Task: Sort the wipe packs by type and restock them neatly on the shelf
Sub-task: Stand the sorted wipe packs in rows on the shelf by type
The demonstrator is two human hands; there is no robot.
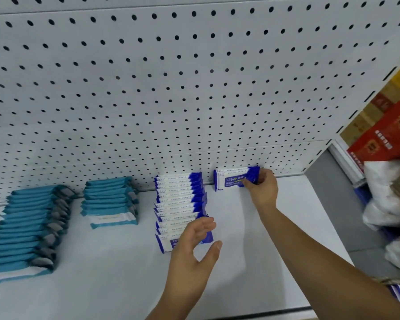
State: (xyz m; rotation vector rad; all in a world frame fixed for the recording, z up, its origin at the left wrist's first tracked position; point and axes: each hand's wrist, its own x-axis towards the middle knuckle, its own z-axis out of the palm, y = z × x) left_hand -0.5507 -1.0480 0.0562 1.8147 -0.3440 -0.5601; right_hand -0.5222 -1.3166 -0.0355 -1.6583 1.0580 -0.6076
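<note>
Shelf [252, 262] (pegboard [194, 88] behind) holds teal rows [30, 227] and blue row [180, 204]; right hand [262, 189] grips blue pack [231, 180], left hand [192, 248] spread.

Left hand [192, 255] hides front of blue-white row [178, 197]; red boxes [388, 135] cut by right edge.

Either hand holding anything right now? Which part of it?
The right hand grips a blue-and-white wipe pack by its right end, at the back of the shelf. The left hand is open and holds nothing.
</note>
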